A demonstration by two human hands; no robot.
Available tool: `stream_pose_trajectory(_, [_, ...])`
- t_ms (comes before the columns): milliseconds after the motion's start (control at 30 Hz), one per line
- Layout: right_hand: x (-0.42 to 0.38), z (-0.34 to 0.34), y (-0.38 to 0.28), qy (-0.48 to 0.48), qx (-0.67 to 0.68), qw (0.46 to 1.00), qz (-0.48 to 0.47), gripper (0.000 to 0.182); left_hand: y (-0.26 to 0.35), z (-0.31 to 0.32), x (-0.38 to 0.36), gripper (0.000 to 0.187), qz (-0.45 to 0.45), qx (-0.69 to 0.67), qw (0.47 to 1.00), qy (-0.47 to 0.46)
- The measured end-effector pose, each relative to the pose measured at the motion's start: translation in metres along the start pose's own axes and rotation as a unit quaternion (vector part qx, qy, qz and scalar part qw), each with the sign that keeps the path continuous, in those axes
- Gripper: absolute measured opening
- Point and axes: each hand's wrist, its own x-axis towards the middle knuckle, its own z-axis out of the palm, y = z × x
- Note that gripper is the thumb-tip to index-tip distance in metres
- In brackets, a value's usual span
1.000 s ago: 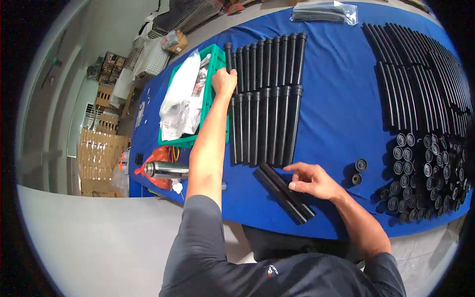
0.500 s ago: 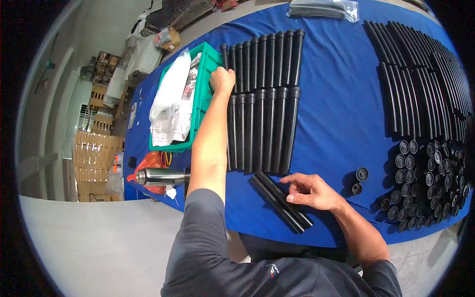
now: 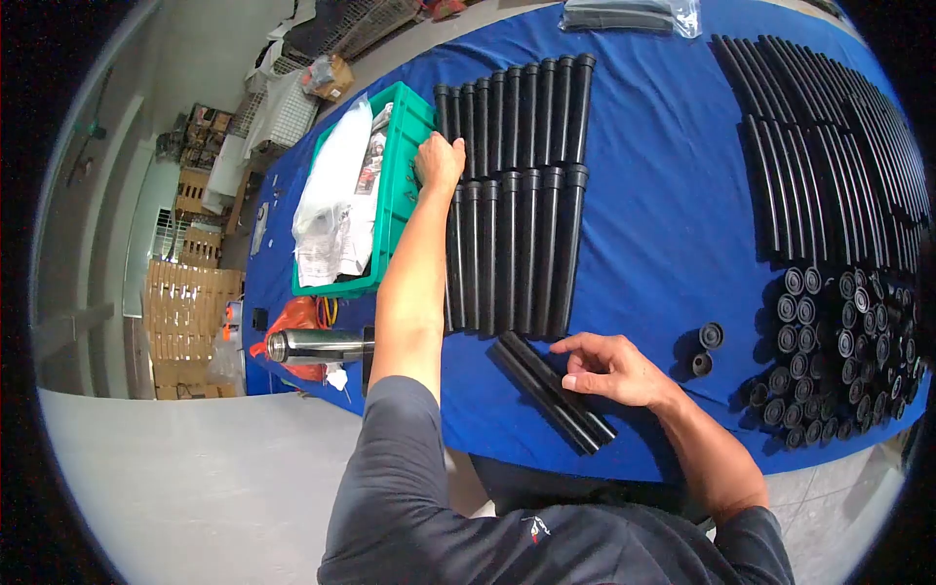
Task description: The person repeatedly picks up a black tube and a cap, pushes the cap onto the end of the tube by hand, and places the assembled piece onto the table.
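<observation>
Two plain black cylindrical tubes [image 3: 542,398], loose, side by side, lying aslant near the front edge of the blue-cloth-covered bench [image 3: 663,195]. Right hand [image 3: 619,372]: just beside them, fingers bent, thumb and forefinger parted, grip unclosed; whether a fingertip touches a tube cannot be told. Two rows of collared black tubes [image 3: 529,258], one above the other, mid-bench. Left hand [image 3: 441,163]: fingers curled, at the left end of these rows, beside the crate; whether its grip holds a tube cannot be told. One green plastic crate [image 3: 395,210], containing a white plastic bag [image 3: 336,166] and printed paper. One silver metal flask [image 3: 322,347], near a red plastic bag [image 3: 300,317]. Two round black caps [image 3: 711,335], right of the right hand. Many further caps [image 3: 805,310], bench right, below ranks of slender black tubes [image 3: 838,185].
</observation>
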Motion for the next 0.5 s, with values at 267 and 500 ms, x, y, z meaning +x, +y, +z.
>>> stream_pose_trajectory(267, [0.001,-0.001,0.005,0.008,-0.016,0.999,-0.027,0.041,0.008,-0.022,-0.018,0.042,0.006,0.023,1.0,0.006])
stream_pose_trajectory(500, [-0.002,0.001,0.002,0.018,-0.016,0.999,-0.04,0.039,0.023,-0.081,-0.122,0.044,0.122,-0.198,0.969,0.082])
